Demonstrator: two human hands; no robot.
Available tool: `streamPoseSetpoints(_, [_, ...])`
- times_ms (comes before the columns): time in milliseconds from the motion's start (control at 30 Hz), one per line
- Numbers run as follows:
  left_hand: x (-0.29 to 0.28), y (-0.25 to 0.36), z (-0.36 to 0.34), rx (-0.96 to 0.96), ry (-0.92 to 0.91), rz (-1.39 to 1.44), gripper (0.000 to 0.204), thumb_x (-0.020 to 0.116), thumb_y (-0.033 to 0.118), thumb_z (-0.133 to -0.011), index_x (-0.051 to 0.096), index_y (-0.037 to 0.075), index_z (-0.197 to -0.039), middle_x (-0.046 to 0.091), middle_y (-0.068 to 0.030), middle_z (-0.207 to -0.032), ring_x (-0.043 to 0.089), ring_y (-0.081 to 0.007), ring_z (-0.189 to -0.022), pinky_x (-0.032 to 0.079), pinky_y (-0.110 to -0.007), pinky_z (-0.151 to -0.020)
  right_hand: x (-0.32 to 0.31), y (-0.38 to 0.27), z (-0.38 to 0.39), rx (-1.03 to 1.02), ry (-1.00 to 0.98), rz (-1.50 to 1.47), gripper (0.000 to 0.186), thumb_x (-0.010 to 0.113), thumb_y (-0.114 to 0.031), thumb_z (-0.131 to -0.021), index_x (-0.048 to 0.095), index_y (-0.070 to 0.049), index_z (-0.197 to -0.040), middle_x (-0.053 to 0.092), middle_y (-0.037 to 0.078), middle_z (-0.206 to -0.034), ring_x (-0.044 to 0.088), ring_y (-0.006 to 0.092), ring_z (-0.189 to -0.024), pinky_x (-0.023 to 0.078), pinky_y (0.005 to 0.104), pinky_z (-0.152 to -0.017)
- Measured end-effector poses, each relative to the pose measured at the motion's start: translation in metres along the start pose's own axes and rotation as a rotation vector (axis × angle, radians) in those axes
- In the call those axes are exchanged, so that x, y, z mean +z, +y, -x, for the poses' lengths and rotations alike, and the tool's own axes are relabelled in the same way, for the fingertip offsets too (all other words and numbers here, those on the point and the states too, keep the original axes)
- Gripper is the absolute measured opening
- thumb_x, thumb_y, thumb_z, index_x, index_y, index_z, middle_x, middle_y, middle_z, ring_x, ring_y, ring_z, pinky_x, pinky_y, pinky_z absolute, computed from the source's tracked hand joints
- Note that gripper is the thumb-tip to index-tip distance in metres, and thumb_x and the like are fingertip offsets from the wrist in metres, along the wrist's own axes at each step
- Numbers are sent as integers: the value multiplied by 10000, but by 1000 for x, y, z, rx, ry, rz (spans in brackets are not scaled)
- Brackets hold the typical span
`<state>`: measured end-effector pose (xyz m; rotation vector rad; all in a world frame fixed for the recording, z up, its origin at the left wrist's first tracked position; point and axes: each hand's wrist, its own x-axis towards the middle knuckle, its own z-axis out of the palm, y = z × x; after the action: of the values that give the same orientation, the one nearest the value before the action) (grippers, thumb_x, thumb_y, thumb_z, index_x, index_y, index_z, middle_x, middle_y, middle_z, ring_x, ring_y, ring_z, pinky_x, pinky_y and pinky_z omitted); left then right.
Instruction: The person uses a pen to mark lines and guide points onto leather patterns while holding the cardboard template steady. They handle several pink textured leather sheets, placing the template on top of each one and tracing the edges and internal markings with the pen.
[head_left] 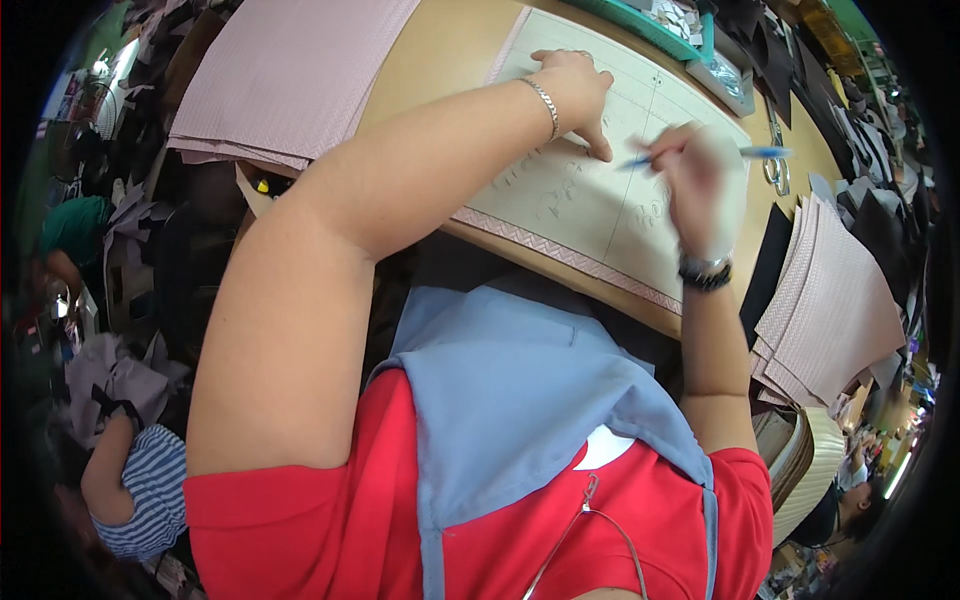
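Note:
My left hand rests with its fingers apart on a cream pattern board marked with lines and pencilled writing. Beneath the board shows a pink zigzag-textured sheet on the wooden table. My right hand, smeared by motion, grips a blue pen over the board's right part. Just right of the board lie metal scissors.
Pink sheet stacks flank the work area. A green tray and small container sit at the back. Other people in a striped top, green and dark clothing are around me.

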<state>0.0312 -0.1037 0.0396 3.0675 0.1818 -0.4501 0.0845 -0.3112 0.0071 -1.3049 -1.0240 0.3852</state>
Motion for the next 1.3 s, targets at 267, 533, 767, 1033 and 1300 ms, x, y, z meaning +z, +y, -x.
streamPoseSetpoints(267, [1,5,-5,6,-41,-29,1218,774,841,-587,471,111,-1514,546,-214,-1457,559,-364,-1335,448,-646,-1077,120,-16,23,-66,-446,333,153,731,-89,-879,684,-67,-1022,715,125,-877,683,327,-801,564,396,-730])
streamPoseSetpoints(533, [5,3,-7,-5,8,-38,1150,789,805,-601,514,105,-1471,576,-215,-1390,622,-374,-1238,501,-623,-1004,131,-4,17,-237,-460,388,162,741,-99,-864,645,-72,-991,711,131,-854,676,345,-813,568,435,-745])
streamPoseSetpoints(767, [4,7,-6,-8,-10,-51,1164,780,812,-610,493,101,-1486,568,-217,-1404,618,-375,-1246,495,-635,-1011,131,-11,17,-123,-452,393,159,739,-90,-855,633,-68,-972,700,117,-787,664,358,-766,551,435,-787])
streamPoseSetpoints(1033, [17,3,-19,36,34,45,1121,799,790,-591,552,86,-1427,612,-214,-1366,586,-372,-1294,468,-682,-1032,78,-37,38,54,-463,488,80,709,-55,-884,675,-81,-951,738,95,-874,727,286,-823,440,534,-1107])
streamPoseSetpoints(1300, [-11,0,-7,42,81,-17,1137,833,729,-597,503,108,-1490,589,-292,-1346,661,-427,-1151,545,-484,-976,-77,-101,129,392,122,589,33,659,-8,-886,673,-13,-916,689,47,-823,654,106,-819,510,273,-877])
